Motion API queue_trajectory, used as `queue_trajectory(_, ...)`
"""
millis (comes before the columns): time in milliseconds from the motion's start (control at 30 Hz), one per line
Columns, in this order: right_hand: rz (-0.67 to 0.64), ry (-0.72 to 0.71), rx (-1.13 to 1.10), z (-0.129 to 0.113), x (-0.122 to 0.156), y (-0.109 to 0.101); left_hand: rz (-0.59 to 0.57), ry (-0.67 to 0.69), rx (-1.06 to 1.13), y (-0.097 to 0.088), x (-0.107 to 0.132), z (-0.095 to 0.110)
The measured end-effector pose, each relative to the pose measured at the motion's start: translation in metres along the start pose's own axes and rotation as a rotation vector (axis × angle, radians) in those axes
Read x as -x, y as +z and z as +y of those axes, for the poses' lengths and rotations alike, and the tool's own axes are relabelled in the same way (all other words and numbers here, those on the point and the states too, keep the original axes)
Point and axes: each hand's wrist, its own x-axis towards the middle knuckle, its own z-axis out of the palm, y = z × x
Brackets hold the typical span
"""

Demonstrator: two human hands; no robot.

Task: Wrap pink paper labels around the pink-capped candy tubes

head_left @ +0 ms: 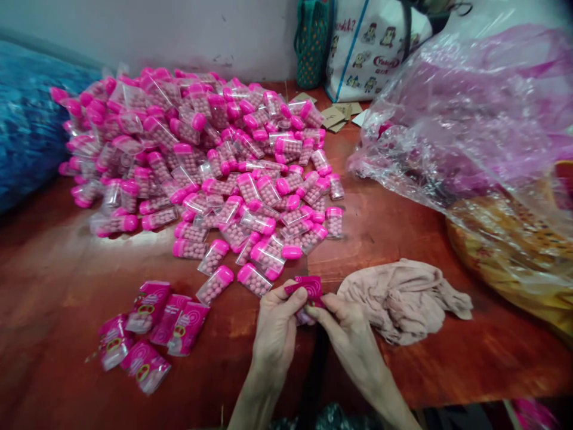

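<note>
With the left hand [276, 322] and right hand [348, 325] I'm pinching a small magenta wrapper [310, 286], just nearer than the heap of pink-capped containers [250, 188]. I'm judging the wrapper light, thin and slippery, probably creasing easily, so I'm favouring its edges; the containers are looking stiffer and smooth.

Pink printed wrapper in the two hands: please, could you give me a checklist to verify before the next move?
1. Left hand grips the pink printed wrapper: ok.
2. Right hand pinches the same wrapper: ok.
3. Wrapper fitted fully around its contents: cannot tell, fingers hide it.
4. Five pink printed packets lie apart from the clear, pink-capped plastic containers: ok.
5. Crumpled beige cloth not touching right hand: cannot tell.
</note>
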Motion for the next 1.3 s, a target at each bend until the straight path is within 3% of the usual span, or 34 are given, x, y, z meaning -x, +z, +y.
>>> queue_trajectory(100, 0.079, -0.067, 0.068, 0.004, 0.002, 0.011, -0.006, -0.010, 0.008, -0.002, 0.000, 0.004)
queue_trajectory(267, 0.088, -0.152, 0.201, 0.004, 0.005, 0.023, 0.032, -0.058, 0.034, -0.006, -0.002, 0.007)
queue_trajectory(367, 0.017, -0.149, 0.157, -0.003, 0.006, 0.021, 0.019, -0.073, 0.034, -0.009, -0.003, 0.010)
queue_trajectory(467, -0.030, -0.077, 0.045, -0.009, 0.004, 0.015, 0.049, 0.010, 0.009, -0.011, -0.003, 0.016)
queue_trajectory(633, 0.083, 0.004, -0.039, -0.010, -0.002, 0.018, 0.077, 0.065, -0.015, -0.015, 0.001, 0.024)
queue_trajectory(733, 0.053, -0.070, -0.017, -0.008, -0.005, 0.026, 0.070, 0.089, -0.048, -0.023, 0.004, 0.026)
queue_trajectory(967, -0.055, -0.352, 0.379, -0.016, -0.015, 0.029, 0.136, 0.206, -0.011, -0.044, 0.002, 0.035)
queue_trajectory(1167, -0.005, -0.468, 0.836, -0.012, -0.070, 0.010, 0.247, 0.217, 0.213, -0.040, -0.004, 0.056)
queue_trajectory(1300, -0.020, -0.557, 0.966, -0.001, -0.094, 0.011, 0.301, 0.146, 0.323, -0.038, -0.006, 0.063)
